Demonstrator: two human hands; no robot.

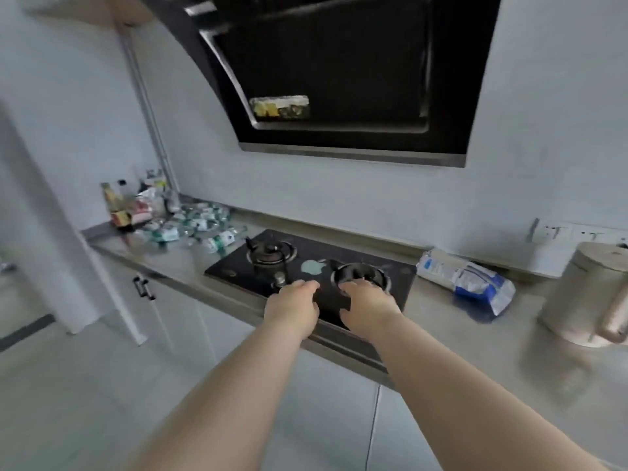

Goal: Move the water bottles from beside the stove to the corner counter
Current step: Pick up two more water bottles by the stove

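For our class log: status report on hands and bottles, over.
Left hand, right hand empty over stove. Water bottles heaped left of stove. Nothing in between.

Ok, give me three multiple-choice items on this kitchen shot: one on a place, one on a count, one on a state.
1. Where do the water bottles lie?
A) left of the stove
B) right of it
C) on the floor

2. How many burners has the stove?
A) one
B) two
C) four

3. What do the left hand and right hand hold?
A) a bottle each
B) the kettle
C) nothing

Key:
1. A, the pile lies to the stove's left, toward the corner.
2. B, two rings show on the black top.
3. C, both are over the stove's front with nothing in the fingers.
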